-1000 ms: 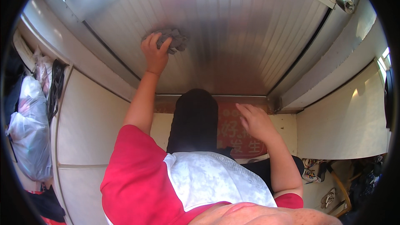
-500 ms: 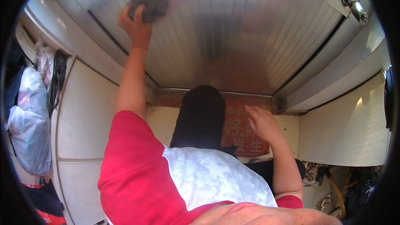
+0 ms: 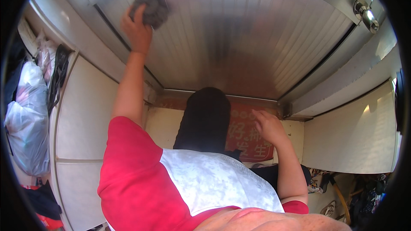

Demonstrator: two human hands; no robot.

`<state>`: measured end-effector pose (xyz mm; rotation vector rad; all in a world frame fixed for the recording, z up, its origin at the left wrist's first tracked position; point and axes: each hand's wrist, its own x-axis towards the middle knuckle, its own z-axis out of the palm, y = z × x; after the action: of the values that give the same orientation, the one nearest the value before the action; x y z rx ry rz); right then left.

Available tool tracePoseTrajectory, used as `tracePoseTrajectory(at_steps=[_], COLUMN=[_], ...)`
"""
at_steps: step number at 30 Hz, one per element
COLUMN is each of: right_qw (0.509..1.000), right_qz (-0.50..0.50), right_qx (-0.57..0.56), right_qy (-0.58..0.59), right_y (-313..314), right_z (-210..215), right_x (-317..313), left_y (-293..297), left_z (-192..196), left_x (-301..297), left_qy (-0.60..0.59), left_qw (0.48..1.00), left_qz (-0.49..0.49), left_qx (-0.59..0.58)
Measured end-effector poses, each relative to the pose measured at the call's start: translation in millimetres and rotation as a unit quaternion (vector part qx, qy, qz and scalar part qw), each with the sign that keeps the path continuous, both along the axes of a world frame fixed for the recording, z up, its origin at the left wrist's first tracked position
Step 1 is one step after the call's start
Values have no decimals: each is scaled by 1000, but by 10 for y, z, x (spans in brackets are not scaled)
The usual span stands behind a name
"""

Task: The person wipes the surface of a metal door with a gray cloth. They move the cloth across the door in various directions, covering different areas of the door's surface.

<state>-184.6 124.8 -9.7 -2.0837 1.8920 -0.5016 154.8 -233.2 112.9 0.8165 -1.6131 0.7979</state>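
Pressing a grey scouring pad (image 3: 150, 9) against the ribbed metal door (image 3: 239, 38), you are working with your left hand (image 3: 137, 30) raised high, fingers clamped on the pad near the panel's upper left corner, close to the dark frame edge. Your right hand (image 3: 269, 126) is hanging low and loose, fingers apart, holding nothing, above the red doormat (image 3: 246, 139). Judging by the ribs, you are best off keeping the pad flat and stroking along the grooves, not across them, with even pressure. A round silver door knob (image 3: 366, 13) is sitting at the far right. White walls are flanking the doorway, and filled plastic bags (image 3: 25, 115) are hanging at your left.
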Motion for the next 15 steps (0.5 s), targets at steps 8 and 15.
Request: tracePoseTrajectory(at_steps=[8,15], right_qw=[1000,999], right_qz=[-8,0], right_qx=[20,45], right_qy=[13,20], right_y=[-23,-26], right_z=[-50,-190], right_x=[6,-21], left_y=[-203,129], left_z=[-60,-1358], left_x=[9,101], left_qy=[51,-39], left_qw=[998,992], left_qz=[5,-71], left_qx=[-47,97])
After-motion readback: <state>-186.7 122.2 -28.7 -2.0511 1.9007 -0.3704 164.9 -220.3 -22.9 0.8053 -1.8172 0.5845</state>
